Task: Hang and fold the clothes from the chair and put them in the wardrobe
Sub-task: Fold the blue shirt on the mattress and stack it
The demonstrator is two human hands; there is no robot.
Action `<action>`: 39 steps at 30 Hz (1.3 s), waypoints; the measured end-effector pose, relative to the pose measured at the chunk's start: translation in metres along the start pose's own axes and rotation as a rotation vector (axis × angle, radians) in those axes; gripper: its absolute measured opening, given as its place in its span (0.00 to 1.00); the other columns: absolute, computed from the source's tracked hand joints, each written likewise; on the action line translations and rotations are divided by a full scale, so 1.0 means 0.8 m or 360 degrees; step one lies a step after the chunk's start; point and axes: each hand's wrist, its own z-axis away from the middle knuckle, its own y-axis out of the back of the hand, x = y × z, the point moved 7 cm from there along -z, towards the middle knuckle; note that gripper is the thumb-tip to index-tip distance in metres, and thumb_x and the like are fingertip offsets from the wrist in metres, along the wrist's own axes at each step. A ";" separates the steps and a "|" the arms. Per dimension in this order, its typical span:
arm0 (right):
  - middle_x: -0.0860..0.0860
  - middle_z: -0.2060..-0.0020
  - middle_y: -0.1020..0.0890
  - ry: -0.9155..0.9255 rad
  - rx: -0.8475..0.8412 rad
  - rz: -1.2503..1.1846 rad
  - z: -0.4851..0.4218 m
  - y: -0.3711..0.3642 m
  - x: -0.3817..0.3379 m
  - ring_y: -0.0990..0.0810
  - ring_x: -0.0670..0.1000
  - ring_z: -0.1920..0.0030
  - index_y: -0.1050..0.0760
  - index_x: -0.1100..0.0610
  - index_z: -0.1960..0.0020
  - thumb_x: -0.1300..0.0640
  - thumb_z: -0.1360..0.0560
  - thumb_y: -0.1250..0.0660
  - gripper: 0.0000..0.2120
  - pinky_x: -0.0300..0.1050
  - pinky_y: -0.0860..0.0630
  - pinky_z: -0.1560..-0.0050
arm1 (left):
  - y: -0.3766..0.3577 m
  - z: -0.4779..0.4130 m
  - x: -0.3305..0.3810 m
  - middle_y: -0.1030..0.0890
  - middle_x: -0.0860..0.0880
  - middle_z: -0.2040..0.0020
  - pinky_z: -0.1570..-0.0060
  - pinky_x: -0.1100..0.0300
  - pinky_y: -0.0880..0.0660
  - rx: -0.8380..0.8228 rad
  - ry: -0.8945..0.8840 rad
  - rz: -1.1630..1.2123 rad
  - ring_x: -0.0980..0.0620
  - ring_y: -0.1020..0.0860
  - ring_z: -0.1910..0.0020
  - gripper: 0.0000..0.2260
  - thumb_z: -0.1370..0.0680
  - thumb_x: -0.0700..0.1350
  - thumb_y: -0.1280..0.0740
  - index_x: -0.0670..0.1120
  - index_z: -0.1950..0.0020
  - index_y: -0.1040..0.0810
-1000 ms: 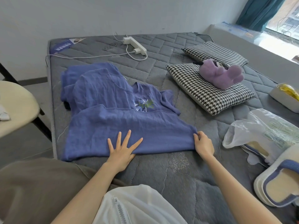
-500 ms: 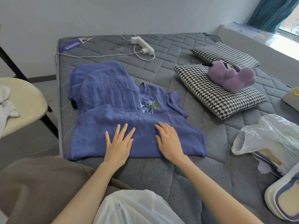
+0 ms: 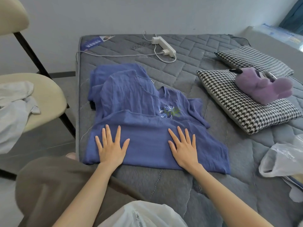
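Note:
A blue shirt [image 3: 144,102] with a small leaf print lies on the grey mattress [image 3: 188,82], its near part folded over the rest. My left hand [image 3: 111,146] presses flat on the folded part near its left end, fingers spread. A little apart to the right, my right hand [image 3: 184,147] lies flat on the same fold, fingers straight. At the left stands a cream chair [image 3: 47,97] with pale clothes [image 3: 14,104] heaped on its seat.
Two houndstooth pillows [image 3: 246,105] and a purple plush toy [image 3: 265,87] lie at the right. A white power strip [image 3: 164,45] with its cable sits at the far end of the mattress. A plastic bag [image 3: 283,159] lies at the right edge.
My right hand let go of the shirt's right corner and moved left onto the fold, then spread flat. My left hand stayed on the cloth. The view swung left, showing the chair.

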 end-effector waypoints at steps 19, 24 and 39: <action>0.51 0.23 0.43 0.0609 0.0182 -0.0390 -0.129 0.032 -0.189 0.48 0.56 0.23 0.44 0.47 0.22 0.52 0.19 0.46 0.25 0.59 0.52 0.25 | 0.103 -0.096 -0.071 0.36 0.47 0.26 0.29 0.54 0.39 0.0487 0.0424 0.1536 0.49 0.36 0.27 0.21 0.18 0.45 0.41 0.45 0.25 0.38; 0.50 0.22 0.48 0.0668 0.0160 -0.0319 -0.162 0.020 -0.223 0.53 0.55 0.22 0.51 0.44 0.22 0.45 0.19 0.50 0.27 0.60 0.56 0.25 | 0.084 -0.155 -0.089 0.23 0.48 0.37 0.35 0.45 0.31 0.0249 0.0622 0.1586 0.45 0.26 0.37 0.22 0.25 0.57 0.36 0.48 0.34 0.27; 0.51 0.21 0.53 0.0589 0.0256 -0.0065 -0.170 -0.025 -0.219 0.56 0.56 0.22 0.55 0.46 0.21 0.41 0.19 0.56 0.28 0.65 0.56 0.26 | 0.048 -0.174 -0.091 0.19 0.48 0.58 0.38 0.42 0.30 -0.0098 0.0894 0.1587 0.44 0.21 0.52 0.19 0.34 0.62 0.34 0.47 0.61 0.25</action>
